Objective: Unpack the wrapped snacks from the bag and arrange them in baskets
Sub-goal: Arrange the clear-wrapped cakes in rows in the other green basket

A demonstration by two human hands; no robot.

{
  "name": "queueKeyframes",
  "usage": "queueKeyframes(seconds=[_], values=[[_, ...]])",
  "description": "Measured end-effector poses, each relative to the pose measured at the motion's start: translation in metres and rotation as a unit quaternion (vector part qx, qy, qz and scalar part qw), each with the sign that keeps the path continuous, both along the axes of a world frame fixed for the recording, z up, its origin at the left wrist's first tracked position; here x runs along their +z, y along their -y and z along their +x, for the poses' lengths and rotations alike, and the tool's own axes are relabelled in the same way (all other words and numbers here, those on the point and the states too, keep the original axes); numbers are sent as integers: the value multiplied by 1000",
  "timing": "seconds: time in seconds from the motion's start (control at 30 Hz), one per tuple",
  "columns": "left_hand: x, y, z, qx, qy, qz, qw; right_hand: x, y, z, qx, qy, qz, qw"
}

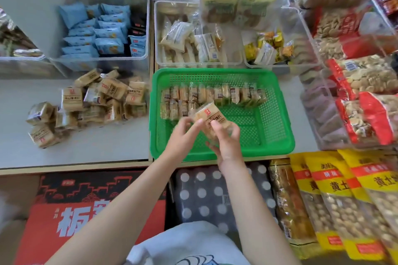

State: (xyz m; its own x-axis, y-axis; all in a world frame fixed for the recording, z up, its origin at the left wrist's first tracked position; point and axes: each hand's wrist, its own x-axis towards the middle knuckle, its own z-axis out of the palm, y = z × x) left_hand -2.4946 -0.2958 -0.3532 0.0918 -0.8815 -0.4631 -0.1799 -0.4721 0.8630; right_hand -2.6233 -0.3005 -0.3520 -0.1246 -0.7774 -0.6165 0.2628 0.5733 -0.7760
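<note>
Shelf [90,153]: grey surface carrying everything; clear bins behind and to the right hold other wrapped goods.
Green basket [277,131]: perforated plastic, directly in front of the person. Right half and near side bare.
Filled rows [211,93]: one full row of packets on edge along the far wall; a shorter second row begun at the left, in front of it.
Loose pile [90,101]: tan wrapped snacks heaped on the shelf left of the basket, just beside its rim. No bag that I can identify.
Packet in hand [207,115]: same tan snack, tilted, held above the basket floor near the end of the short row.
Right hand [226,137]: fingers curled round the packet's lower right side, grasping it.
Left hand [185,133]: fingertips pinching the packet's left edge, steadying it.
Step, as judged: orienting the packet before seating it.
To do it well: turn it on edge to match its neighbours, slide it snug against the last packet of the short row, and let go only once it is propped so the row does not topple.
</note>
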Motion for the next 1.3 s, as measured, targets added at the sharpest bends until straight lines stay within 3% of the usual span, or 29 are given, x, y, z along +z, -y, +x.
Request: queueKeyframes(seconds=[0.03, 0.1, 0.13, 0.2, 0.3, 0.37, 0.43, 0.63, 0.8, 0.9, 0.97, 1.0, 1.3], values=[[-9, 0, 7, 1, 105, -39, 994, -5, 8, -11, 11, -35, 2, 999], [-19, -1, 23, 20, 309, -83, 947, -16, 26, -28, 41, -121, 14, 992], [-24, 0, 30, 19, 363, -75, 928, -22, 35, -32, 70, -182, 27, 980], [-32, 1, 41, -24, 391, -27, 920, -30, 55, -31, 139, -329, 63, 932], [-47, 0, 46, -101, 428, 13, 898, -34, 78, -17, 219, -514, 82, 825], [-51, 0, 48, -125, 457, 15, 880, -39, 92, -4, 251, -584, 80, 768], [-52, 1, 48, -148, 481, 31, 864, -46, 100, 9, 254, -604, 63, 753], [-57, 0, 53, -161, 482, 39, 861, -59, 96, 14, 178, -513, 16, 840], [-61, 2, 51, -158, 496, 40, 853, -77, 76, 9, 120, -433, 89, 889], [-63, 2, 51, -161, 499, 35, 850, -76, 82, 15, 19, -260, 181, 948], [-64, 2, 51, -162, 502, 29, 849, -73, 91, 21, -36, -141, 189, 971], [-65, 1, 52, -163, 503, 28, 848, -73, 96, 24, -48, -124, 177, 975], [-63, -1, 52, -157, 492, 19, 856, -84, 97, 26, 57, -199, 160, 965]])
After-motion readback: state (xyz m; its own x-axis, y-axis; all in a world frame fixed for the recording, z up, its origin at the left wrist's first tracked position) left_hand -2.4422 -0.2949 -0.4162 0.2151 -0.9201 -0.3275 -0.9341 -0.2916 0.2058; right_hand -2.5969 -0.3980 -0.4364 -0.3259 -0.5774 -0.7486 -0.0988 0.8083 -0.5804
